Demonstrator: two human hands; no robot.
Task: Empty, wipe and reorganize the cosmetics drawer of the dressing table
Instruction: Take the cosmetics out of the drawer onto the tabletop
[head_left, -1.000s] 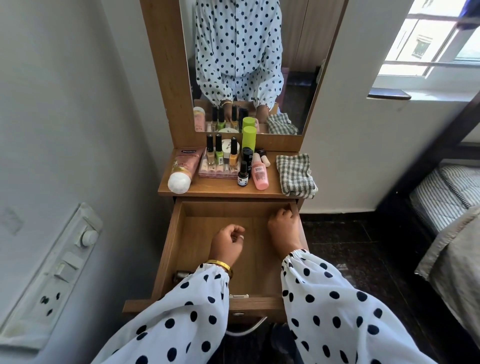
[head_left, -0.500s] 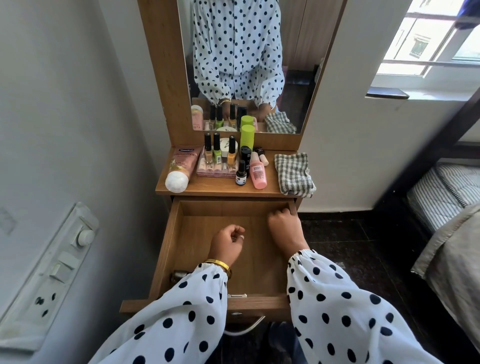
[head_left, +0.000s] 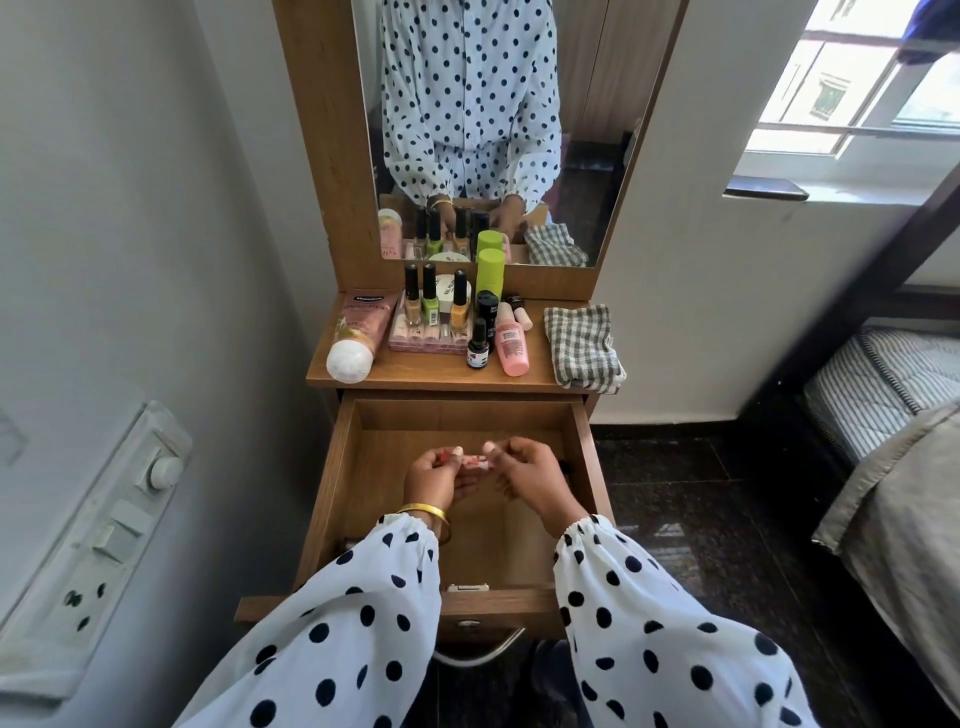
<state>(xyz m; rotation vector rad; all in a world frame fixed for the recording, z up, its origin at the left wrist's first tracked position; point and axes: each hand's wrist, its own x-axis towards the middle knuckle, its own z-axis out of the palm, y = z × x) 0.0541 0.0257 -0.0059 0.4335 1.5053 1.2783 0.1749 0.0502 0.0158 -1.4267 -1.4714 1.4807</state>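
I've got both hands over the middle of the open drawer (head_left: 363, 467). Left hand (head_left: 439, 475) and right hand (head_left: 524, 473) each pinch an end of one small pink item (head_left: 475, 461) (too small to name), lifted off the drawer floor, I'd say to carry it out. The cosmetics (head_left: 441, 322) sit crowded at the bench's back-left, clear of the drawer, so emptying looks nearly done. The checked cloth (head_left: 584, 345) lies folded at the bench's right edge, within reach for the wipe.

The dressing table (head_left: 431, 376) carries cosmetics bottles (head_left: 457, 322) beside a folded checked cloth (head_left: 584, 345).
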